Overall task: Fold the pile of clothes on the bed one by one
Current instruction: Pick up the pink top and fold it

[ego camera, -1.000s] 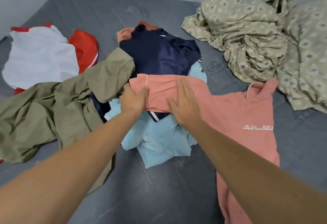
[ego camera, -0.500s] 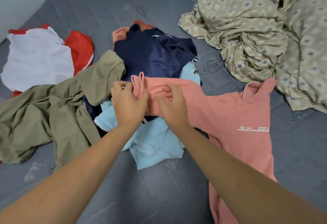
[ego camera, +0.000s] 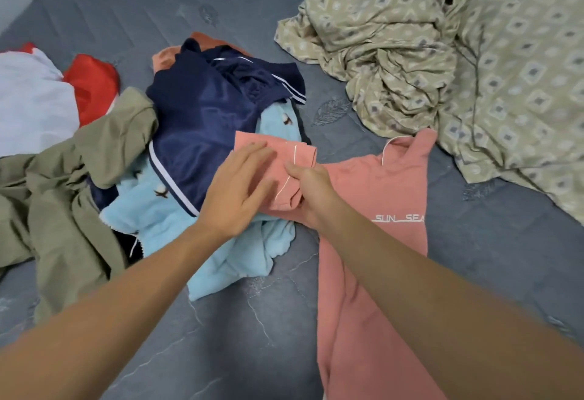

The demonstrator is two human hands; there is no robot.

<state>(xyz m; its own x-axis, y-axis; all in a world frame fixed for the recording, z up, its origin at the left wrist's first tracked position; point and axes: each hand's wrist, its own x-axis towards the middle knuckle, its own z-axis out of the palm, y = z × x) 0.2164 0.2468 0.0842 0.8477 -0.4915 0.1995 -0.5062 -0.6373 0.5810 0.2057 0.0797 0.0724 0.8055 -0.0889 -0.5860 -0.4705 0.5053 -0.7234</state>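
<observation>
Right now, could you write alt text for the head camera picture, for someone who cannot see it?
Two bare arms reach over a grey bed: the left hand rests flat on a pink shirt's sleeve while the right hand pinches it. Navy, light blue and olive clothes lie piled to the left.

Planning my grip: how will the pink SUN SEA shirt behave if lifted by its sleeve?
Probably floppy: the pink shirt drapes flat and its sleeve folds over under the right hand. Likely light, since thin cloth. It may drag the light blue garment beneath.
</observation>
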